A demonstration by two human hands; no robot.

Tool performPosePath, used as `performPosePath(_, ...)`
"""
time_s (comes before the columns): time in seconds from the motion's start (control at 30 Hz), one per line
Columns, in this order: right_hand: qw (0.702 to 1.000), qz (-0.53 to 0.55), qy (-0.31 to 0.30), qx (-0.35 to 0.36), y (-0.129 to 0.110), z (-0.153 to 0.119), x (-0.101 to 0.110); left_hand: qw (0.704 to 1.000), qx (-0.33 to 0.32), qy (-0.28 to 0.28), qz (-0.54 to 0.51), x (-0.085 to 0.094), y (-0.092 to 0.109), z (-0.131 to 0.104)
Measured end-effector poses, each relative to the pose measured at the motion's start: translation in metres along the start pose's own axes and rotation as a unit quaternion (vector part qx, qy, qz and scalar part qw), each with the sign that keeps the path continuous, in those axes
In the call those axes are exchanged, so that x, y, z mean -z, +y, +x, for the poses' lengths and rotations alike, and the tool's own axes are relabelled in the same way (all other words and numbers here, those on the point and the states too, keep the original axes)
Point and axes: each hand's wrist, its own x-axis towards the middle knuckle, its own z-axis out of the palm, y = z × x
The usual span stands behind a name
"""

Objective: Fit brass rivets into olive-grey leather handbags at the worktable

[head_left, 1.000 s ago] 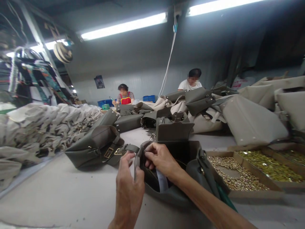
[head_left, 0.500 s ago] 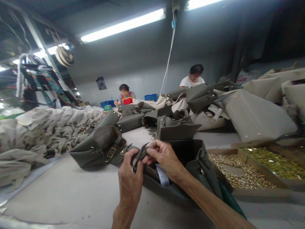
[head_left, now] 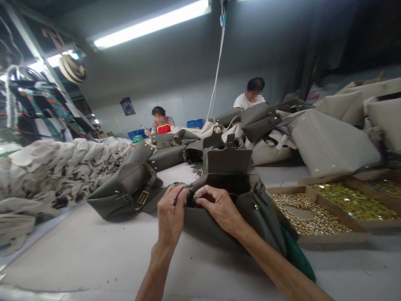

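A dark grey-green handbag [head_left: 202, 228] lies on the table in front of me, its flap [head_left: 230, 161] raised at the back. My left hand [head_left: 171, 207] is closed round the upper left edge of the bag, thumb turned inward. My right hand [head_left: 219, 207] is closed in a pinch at the bag's opening, close to the left fingertips. What sits between the right fingertips is hidden. Under the bag's right end a piece of green material [head_left: 299, 255] sticks out. Just left of my hands rests another dark handbag [head_left: 108, 198] with a gold buckle [head_left: 143, 197].
Card trays hold gold metal studs [head_left: 322, 219] and yellow-gold pieces [head_left: 354, 200] at the right. Pale bags [head_left: 335, 142] and dark bags are heaped behind. Beige material [head_left: 62, 167] is piled at the left. Two co-workers [head_left: 163, 125] sit beyond the heap.
Both hands have moved down to the bag's opening; before, they held a dark piece above it. The zip and white label seen earlier are now hidden. The raised flap stands more upright.
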Motion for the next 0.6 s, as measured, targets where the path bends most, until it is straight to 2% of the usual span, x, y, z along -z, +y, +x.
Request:
performPosePath(0.13, 0.998, -0.039, 0.031, 0.028, 0.003, 0.002, -0.001, 0.999, 0.038, -0.019, -0.025, -0.002, -0.004, 0.004)
performPosePath(0.33, 0.995, -0.078, 0.044, 0.033, 0.002, 0.003, -0.004, 0.994, 0.08, -0.031, -0.07, -0.002, -0.016, 0.004)
performPosePath(0.6, 0.993, -0.092, 0.048, 0.063, 0.005, 0.005, -0.006, 0.99, 0.081, -0.045, -0.106, 0.0, -0.021, 0.004)
